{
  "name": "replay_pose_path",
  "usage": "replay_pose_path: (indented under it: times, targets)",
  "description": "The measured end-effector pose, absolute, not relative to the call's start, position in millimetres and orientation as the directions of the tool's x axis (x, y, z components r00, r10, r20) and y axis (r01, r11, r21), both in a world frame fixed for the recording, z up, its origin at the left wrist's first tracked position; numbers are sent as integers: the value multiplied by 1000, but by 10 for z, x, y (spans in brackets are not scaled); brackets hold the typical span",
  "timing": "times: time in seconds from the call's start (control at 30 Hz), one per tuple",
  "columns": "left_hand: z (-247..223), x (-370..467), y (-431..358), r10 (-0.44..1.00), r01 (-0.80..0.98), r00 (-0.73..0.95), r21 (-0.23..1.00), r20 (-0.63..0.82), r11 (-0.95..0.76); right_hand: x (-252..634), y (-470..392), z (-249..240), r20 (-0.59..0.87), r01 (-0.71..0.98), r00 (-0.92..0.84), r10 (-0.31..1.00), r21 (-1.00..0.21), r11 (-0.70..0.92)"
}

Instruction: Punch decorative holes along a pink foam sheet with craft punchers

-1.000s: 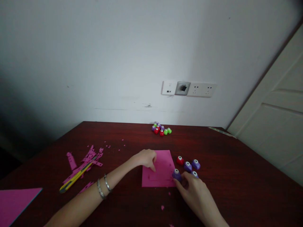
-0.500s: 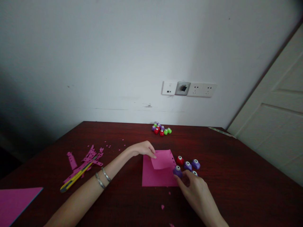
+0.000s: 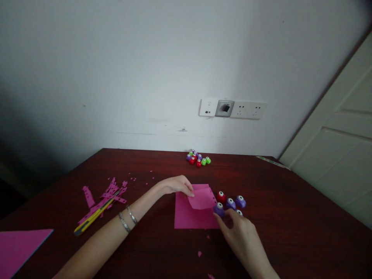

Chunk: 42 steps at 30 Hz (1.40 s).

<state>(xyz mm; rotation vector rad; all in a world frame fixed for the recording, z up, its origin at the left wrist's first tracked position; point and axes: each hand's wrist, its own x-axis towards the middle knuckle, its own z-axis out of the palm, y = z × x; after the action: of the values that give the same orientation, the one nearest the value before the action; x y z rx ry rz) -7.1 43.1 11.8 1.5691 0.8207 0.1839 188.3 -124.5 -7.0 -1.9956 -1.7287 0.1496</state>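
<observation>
Work at the centre of a dark reddish-brown wooden surface (image 3: 151, 252), as I view it through the head camera. My left hand (image 3: 181, 185), reaching in from the left with two silver-coloured bracelets (image 3: 127, 219) at the wrist, holds a small pink paper sheet (image 3: 203, 199) by its left side, thumb and fingers closed together. This sheet is slightly curved over a larger pink rectangular paper sheet (image 3: 184, 221), which lies flat; dark holes run along the small sheet's right edge. My right hand (image 3: 240, 234) grips a purple rounded craft punch with a white eye-like button (image 3: 219, 210) between thumb and forefinger, at the right edge of the sheets; I cannot tell whether paper sits in its slot. Just beyond this hand are a red punch (image 3: 221, 197) and two purple punches (image 3: 231, 204); another punch (image 3: 239, 212) is partly hidden behind my fingers. Near the wall (image 3: 145, 77), I note a cluster of purple, green and red punches (image 3: 198, 162). To the left, a yellow-and-dark utility cutter (image 3: 91, 221) rests among perforated pink paper scraps (image 3: 89, 197). A pink sheet with a blue edge (image 3: 20, 250) occupies the near left corner.
</observation>
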Motion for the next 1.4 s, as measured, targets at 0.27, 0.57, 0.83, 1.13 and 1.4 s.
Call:
replay_pose_path:
  times: [0.27,0.57,0.83,1.13,1.4]
  targets:
    - [140,-65,419,584,384,733,921,-350,70,1863,-1259,-73,277,928,179,944,-367,-68]
    - [183,-86,424,596,368,733,928,-328,58,1874,-1265,-55,291,921,182,939,-384,-60]
    - [199,-129,474,603,320,744,946,-286,53,1899,-1254,-108,371,869,167,914,-493,41]
    - [250,-97,411,605,310,749,950,-269,38,1897,-1264,-76,407,872,167,898,-486,59]
    - [273,-93,391,602,324,752,946,-269,18,1896,-1269,-91,404,879,156,901,-473,59]
